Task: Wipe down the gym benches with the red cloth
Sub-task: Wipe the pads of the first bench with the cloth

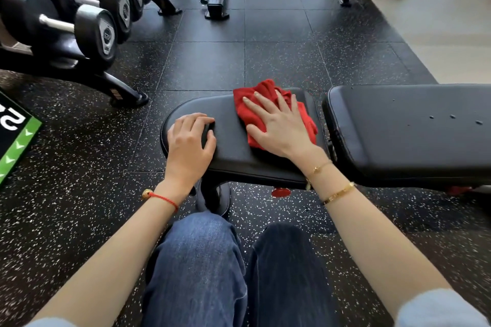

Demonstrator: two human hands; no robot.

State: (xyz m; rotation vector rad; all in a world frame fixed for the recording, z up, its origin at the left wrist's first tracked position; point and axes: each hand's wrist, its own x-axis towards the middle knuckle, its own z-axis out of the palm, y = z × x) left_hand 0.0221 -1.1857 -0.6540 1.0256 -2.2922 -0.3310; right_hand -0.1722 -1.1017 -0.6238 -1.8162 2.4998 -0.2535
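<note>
Wiping the seat pad, cloth under a flat palm.

Her right hand (279, 127) presses, fingers spread flat, on the crumpled red cloth (268, 111) at the far right corner of the black padded bench seat (233, 146); her left hand (190, 141), loosely curled and holding nothing, steadies the rounded left end. Long overlapping strokes toward that end would cover best.

dumbbell rack (114, 87): far left | dumbbells (93, 29): racked in a row | speckled floor tiles (207, 66) | green-edged mat (18, 141): left edge
</note>
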